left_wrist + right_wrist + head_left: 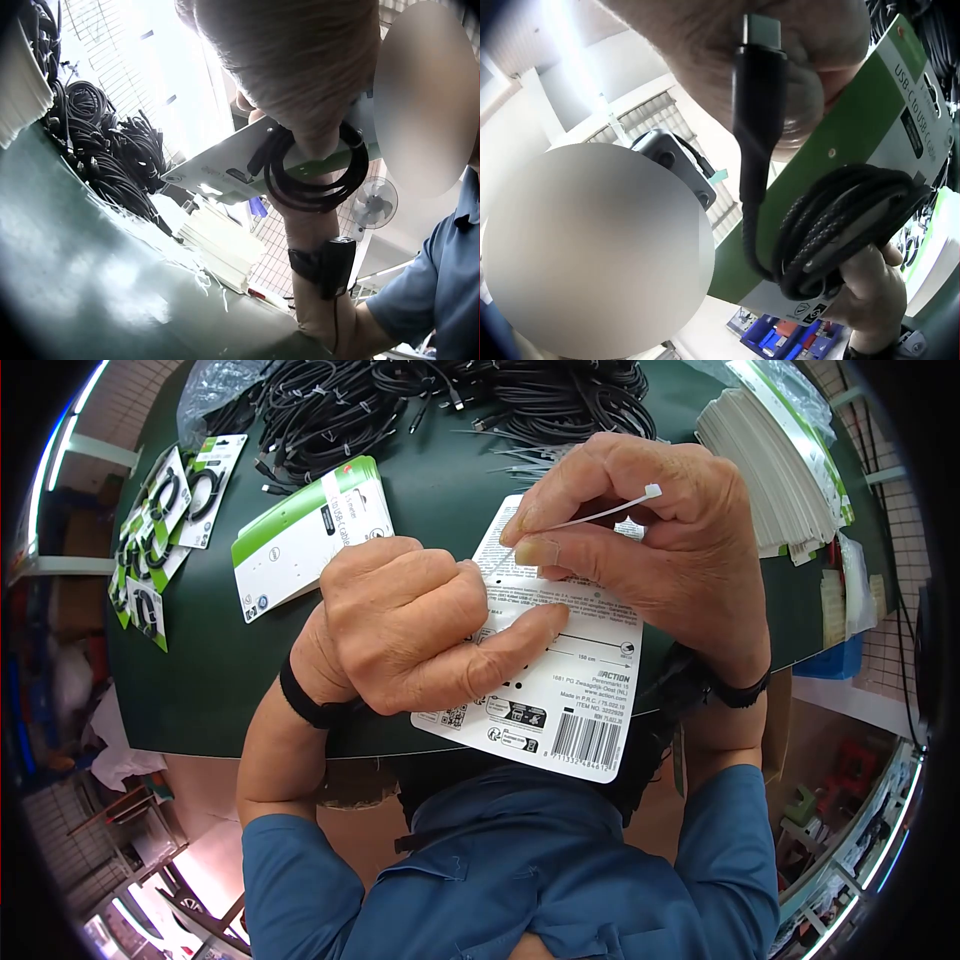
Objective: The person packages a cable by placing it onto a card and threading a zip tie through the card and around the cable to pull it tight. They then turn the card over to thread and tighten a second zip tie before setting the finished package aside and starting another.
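A white printed card [590, 690] is tilted, back side up, between the hands. My left hand [430, 625] grips its left edge, one finger across the printed back. On its green and white front [855, 120], a coiled black cable [840, 225] lies against the card, with fingers of my left hand [870, 292] at the coil. A metal-tipped connector [761, 97] points away from the coil. My right hand [660, 540] pinches a thin white cable tie [610, 512] between thumb and finger over the card's upper part. The left wrist view also shows the coil [315, 206] under the card.
Bundles of black cables [330, 420] lie along the far side, loose ties [535, 460] beside them. A stack of cards [310, 540] stands left of centre, packaged cables [155, 525] farther left. Another tall card stack [765, 470] is at right on the green table [190, 690].
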Action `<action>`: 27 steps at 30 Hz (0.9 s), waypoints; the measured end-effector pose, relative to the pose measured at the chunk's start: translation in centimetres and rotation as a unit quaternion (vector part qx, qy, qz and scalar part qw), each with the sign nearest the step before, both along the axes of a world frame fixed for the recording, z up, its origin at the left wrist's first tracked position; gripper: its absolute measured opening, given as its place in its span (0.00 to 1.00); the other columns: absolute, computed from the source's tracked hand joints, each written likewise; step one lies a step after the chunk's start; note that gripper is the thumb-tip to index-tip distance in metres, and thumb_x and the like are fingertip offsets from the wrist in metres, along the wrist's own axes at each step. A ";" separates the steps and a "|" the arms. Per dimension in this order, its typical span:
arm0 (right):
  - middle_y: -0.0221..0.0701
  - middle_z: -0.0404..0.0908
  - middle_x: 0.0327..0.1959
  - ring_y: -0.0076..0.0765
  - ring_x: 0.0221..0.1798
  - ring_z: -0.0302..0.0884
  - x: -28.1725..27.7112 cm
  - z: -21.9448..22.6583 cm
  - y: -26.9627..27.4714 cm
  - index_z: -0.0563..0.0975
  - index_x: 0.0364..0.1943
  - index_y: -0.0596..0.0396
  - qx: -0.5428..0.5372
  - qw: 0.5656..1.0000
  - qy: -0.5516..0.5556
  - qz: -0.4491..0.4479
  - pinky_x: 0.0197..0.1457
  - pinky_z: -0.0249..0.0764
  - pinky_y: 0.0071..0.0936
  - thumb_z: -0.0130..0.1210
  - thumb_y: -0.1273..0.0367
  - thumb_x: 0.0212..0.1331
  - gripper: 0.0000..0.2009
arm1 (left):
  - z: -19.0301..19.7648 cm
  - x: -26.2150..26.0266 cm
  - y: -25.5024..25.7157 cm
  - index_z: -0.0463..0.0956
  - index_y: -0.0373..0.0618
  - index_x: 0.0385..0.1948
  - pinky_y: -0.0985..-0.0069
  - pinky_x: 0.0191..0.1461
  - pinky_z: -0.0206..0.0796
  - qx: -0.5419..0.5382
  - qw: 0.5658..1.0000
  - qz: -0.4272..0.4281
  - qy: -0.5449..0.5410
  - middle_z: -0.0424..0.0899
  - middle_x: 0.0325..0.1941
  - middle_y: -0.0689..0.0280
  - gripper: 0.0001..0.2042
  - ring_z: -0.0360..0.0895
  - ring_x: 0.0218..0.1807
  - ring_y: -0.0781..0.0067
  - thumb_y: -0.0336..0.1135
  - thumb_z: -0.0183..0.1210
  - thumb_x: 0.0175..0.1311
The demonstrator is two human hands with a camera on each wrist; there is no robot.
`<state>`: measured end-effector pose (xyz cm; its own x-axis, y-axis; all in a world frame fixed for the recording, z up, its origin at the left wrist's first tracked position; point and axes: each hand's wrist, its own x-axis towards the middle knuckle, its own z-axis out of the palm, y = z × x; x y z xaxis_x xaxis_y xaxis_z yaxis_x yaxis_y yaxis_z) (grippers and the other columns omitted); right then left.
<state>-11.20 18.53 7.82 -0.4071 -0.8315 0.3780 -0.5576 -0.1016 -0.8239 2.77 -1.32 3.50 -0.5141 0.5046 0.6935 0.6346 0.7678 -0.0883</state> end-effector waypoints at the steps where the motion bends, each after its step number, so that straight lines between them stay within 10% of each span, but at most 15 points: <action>1: 0.35 0.91 0.35 0.24 0.33 0.89 0.0 0.0 0.0 0.86 0.35 0.61 0.002 1.000 -0.013 -0.001 0.37 0.85 0.20 0.71 0.81 0.57 0.05 | 0.0 0.0 0.0 0.89 0.56 0.49 0.79 0.23 0.58 0.000 1.000 0.000 0.000 0.82 0.32 0.67 0.28 0.73 0.22 0.77 0.40 0.73 0.36; 27: 0.28 0.87 0.36 0.21 0.38 0.84 -1.1 -0.5 -0.2 0.86 0.41 0.57 0.068 0.993 -0.053 0.083 0.37 0.77 0.20 0.72 0.79 0.57 0.09 | 0.4 -0.5 0.5 0.90 0.50 0.45 0.74 0.32 0.74 0.063 0.998 -0.012 -0.017 0.85 0.34 0.65 0.21 0.83 0.30 0.68 0.37 0.74 0.43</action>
<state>-12.34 18.35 7.28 -0.2921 -0.9308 0.2200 -0.4511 -0.0687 -0.8898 2.22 -0.82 3.89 -0.5267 0.4276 0.7347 0.6541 0.7558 0.0291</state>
